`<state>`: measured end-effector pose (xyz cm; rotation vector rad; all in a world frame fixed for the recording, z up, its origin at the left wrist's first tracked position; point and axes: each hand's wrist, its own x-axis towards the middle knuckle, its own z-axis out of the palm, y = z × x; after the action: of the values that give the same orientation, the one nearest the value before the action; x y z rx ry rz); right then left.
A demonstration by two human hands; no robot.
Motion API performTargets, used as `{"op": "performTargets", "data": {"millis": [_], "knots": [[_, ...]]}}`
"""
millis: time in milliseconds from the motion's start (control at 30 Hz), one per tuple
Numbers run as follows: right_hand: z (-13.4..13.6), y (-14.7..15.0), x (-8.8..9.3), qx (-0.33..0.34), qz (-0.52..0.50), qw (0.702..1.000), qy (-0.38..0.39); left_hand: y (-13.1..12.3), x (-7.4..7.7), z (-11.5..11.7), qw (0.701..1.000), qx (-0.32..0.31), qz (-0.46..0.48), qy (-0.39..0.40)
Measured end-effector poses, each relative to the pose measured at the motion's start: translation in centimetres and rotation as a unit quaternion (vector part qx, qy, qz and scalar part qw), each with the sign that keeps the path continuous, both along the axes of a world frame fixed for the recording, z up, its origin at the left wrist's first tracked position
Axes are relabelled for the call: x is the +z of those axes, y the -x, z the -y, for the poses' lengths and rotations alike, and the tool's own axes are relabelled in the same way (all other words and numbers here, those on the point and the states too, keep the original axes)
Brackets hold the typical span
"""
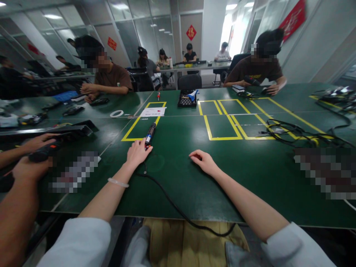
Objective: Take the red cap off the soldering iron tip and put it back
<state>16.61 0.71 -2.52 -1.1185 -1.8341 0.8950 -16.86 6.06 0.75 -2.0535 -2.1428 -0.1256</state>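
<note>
My left hand (137, 152) lies over the near end of a black corded electric screwdriver (150, 134), with its fingers closed around that end. The tool points away from me and rests at the near edge of a yellow-taped rectangle (130, 131). From under this hand a black cable (167, 194) runs across the green table (172, 178) and over its front edge. To the right, my right hand (204, 161) rests on the tabletop, loosely curled, with its thumb apart from the fingers. Nothing shows in it.
A black tray (187, 99) holds a blue-and-white item at the back. A paper sheet (151, 112), a tape roll (116, 113) and a red screwdriver (158, 96) lie left of it. Tangled black cables (289, 129) sit right. A neighbour's hands (30, 163) hold a tool at left.
</note>
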Motion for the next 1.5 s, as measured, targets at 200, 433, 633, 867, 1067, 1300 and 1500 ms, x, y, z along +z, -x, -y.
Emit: {"op": "performTargets", "data": {"millis": [200,433,633,867,1067,1300,1500], "knots": [[0.1,0.0,0.0,0.008,0.005,1.000,-0.004,5.0,0.2,-1.4,0.998,0.065,-0.006,0.009],[0.0,-0.1,0.0,0.015,0.010,1.000,-0.005,6.3,-0.1,-1.6,0.995,0.079,-0.006,-0.053],[0.0,-0.2,-0.1,0.018,0.012,1.000,0.000,5.5,0.3,-1.3,0.996,0.056,-0.033,-0.067],[0.0,-0.1,0.0,0.020,0.005,1.000,0.005,0.8,2.5,-1.5,0.988,0.026,0.141,-0.061],[-0.1,-0.2,-0.3,0.029,-0.033,0.999,0.016,-9.8,1.2,0.7,0.831,-0.215,0.496,0.134],[-0.8,-0.4,-0.8,0.078,-0.060,0.995,0.025,-14.6,-1.4,2.3,0.701,-0.275,0.594,0.283],[-0.9,-0.3,-0.7,0.079,-0.051,0.995,0.036,-14.3,-1.6,2.5,0.682,-0.284,0.621,0.264]]}}
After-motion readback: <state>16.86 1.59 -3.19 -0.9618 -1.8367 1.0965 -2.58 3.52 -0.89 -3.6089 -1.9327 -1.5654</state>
